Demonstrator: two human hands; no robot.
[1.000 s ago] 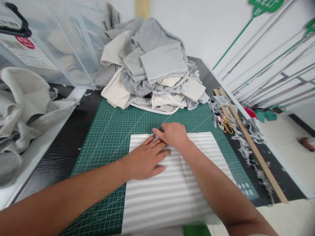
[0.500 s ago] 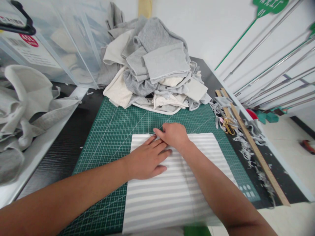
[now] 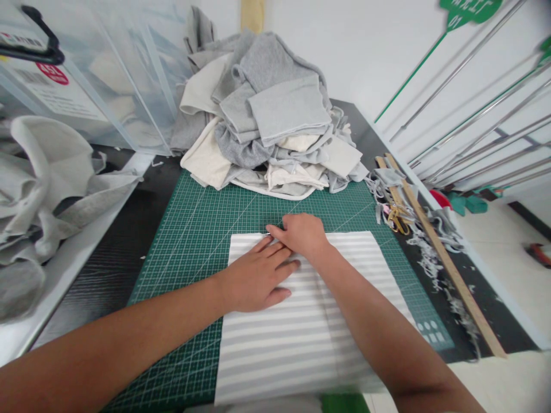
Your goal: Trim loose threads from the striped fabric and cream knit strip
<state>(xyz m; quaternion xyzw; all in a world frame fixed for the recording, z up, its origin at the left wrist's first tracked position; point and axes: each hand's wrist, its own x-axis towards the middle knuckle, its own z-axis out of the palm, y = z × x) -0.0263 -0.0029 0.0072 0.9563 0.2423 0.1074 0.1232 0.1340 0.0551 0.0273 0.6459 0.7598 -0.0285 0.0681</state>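
A grey-and-white striped cloth point(image 3: 275, 350) lies flat on a green gridded cutting mat point(image 3: 202, 206). My left hand point(image 3: 258, 278) rests on the cloth near its far edge, palm down, with its fingers spread. Just beyond its fingertips, my right hand point(image 3: 303, 234) is closed at that same edge, thumb pointing left. A small shiny metal tip point(image 3: 267, 233) pokes out by the right thumb; the rest of this thing is hidden in the hand, so its kind cannot be made out.
A heap of grey and cream fabric pieces point(image 3: 275, 109) covers the mat's far end. Clear plastic bins point(image 3: 129, 74) and more fabric point(image 3: 55, 166) are at left. At right lie gold-handled scissors point(image 3: 398, 221), a long wooden strip point(image 3: 447, 258) and fabric scraps point(image 3: 430, 264).
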